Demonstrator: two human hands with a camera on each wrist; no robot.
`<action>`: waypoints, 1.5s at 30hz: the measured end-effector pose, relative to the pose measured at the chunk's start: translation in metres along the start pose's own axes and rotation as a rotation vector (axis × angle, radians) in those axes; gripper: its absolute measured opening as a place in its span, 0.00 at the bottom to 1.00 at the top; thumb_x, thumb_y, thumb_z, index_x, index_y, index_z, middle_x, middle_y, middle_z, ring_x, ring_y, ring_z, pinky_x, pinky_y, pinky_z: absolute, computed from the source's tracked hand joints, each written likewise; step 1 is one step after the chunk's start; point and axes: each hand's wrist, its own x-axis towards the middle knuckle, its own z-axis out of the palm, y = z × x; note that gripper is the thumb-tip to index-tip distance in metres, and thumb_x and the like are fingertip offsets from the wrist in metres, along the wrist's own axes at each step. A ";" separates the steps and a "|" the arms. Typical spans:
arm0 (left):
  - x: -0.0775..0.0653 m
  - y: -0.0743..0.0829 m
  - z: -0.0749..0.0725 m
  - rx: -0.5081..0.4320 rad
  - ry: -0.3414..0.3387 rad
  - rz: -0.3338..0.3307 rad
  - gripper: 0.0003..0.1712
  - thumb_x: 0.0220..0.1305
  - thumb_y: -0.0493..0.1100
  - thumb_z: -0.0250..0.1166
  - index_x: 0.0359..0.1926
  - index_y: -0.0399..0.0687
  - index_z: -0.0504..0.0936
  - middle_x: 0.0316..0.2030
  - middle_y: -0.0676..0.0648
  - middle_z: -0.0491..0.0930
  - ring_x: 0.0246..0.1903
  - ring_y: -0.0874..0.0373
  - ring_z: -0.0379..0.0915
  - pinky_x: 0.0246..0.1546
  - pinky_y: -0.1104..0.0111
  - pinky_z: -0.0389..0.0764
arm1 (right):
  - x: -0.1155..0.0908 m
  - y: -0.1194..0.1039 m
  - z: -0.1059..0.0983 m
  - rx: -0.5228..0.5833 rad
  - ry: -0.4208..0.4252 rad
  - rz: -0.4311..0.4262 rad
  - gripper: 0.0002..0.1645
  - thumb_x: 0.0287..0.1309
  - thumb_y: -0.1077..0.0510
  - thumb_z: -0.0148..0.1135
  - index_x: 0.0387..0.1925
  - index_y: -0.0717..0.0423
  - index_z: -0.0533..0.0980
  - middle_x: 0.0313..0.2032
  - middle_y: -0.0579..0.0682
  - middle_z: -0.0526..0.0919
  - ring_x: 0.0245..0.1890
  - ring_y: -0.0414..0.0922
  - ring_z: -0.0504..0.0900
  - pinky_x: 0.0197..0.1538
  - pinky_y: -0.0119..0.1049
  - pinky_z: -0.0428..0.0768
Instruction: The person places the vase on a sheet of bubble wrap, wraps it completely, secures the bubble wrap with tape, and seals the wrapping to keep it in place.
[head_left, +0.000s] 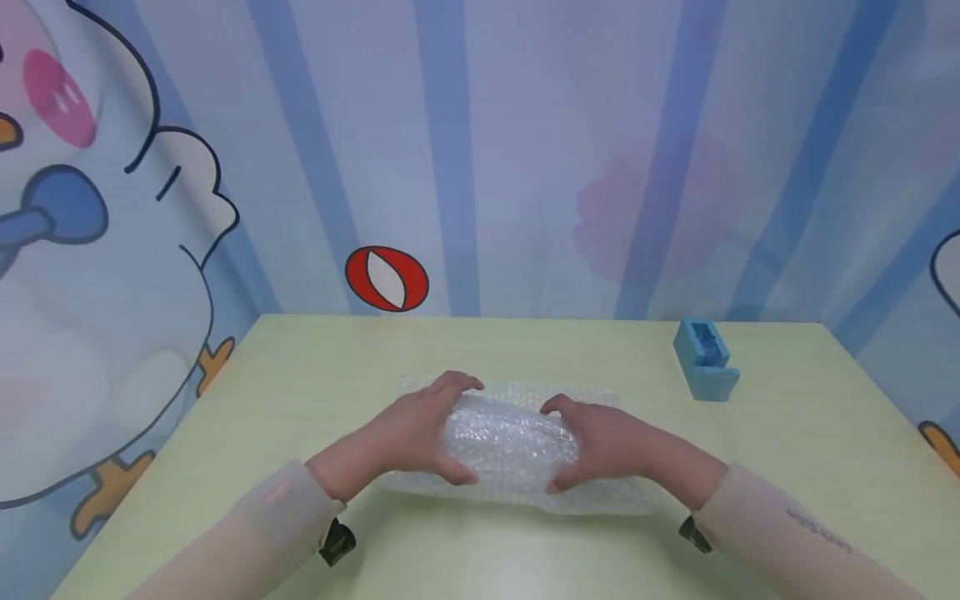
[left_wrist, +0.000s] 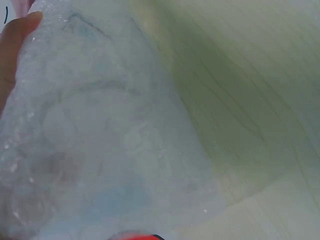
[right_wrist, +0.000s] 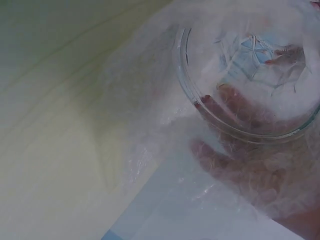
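Observation:
A clear glass [right_wrist: 257,75] with a round rim and a faceted base lies on its side, rolled in bubble wrap [head_left: 510,429]. My left hand [head_left: 416,429] grips the left end of the roll, with the thumb toward me and the fingers over the far side. The right end is held the same way by my right hand [head_left: 611,442]. In the right wrist view the fingers [right_wrist: 235,170] show through the clear wrap, around the glass's open end. A flat sheet of the wrap spreads beneath and beyond the roll. Wrap fills much of the left wrist view.
A light blue tape dispenser [head_left: 708,383] stands at the back right of the pale yellow-green table [head_left: 315,358]. Behind the table's far edge rises a striped blue backdrop [head_left: 525,167] with cartoon figures.

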 end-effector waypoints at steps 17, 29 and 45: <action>0.001 0.023 0.007 0.363 0.032 0.128 0.53 0.45 0.63 0.77 0.69 0.42 0.70 0.62 0.39 0.78 0.60 0.43 0.76 0.64 0.52 0.79 | -0.010 0.003 0.006 -0.050 0.142 -0.033 0.61 0.38 0.36 0.81 0.71 0.51 0.64 0.59 0.56 0.80 0.55 0.53 0.82 0.57 0.54 0.82; 0.010 0.021 0.006 0.264 -0.003 0.103 0.56 0.43 0.63 0.82 0.70 0.46 0.70 0.63 0.40 0.75 0.58 0.43 0.75 0.61 0.51 0.81 | -0.040 -0.008 0.026 -0.388 0.405 -0.162 0.53 0.48 0.35 0.77 0.69 0.57 0.69 0.61 0.58 0.79 0.61 0.58 0.79 0.62 0.59 0.79; 0.025 0.008 -0.007 0.057 -0.074 -0.056 0.53 0.44 0.62 0.80 0.70 0.52 0.70 0.65 0.44 0.76 0.59 0.47 0.75 0.61 0.47 0.80 | -0.020 -0.012 0.028 -0.438 0.312 -0.067 0.54 0.46 0.40 0.80 0.71 0.55 0.68 0.58 0.60 0.80 0.57 0.58 0.79 0.66 0.58 0.77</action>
